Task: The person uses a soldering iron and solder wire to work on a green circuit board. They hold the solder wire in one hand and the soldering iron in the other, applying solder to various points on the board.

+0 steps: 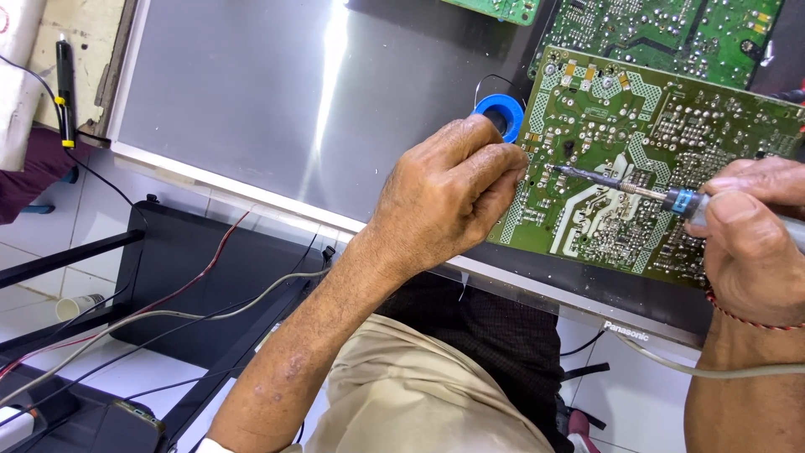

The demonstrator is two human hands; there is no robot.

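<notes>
A green circuit board (620, 126) lies solder side up on a grey flat panel (251, 92). My left hand (449, 197) is curled at the board's left edge, fingers closed against it; what it holds is hidden. My right hand (750, 243) grips a soldering iron (637, 191) by its blue-banded handle, with the tip touching the board near its left-middle. A blue spool of solder wire (501, 113) sits just behind my left hand.
A second green board (662, 33) lies at the back right. A black pen-shaped tool (64, 88) rests at the far left. Red, black and grey cables (168, 310) run over a black stand (184, 260) below the panel. The iron's grey cord (713, 369) trails under my right wrist.
</notes>
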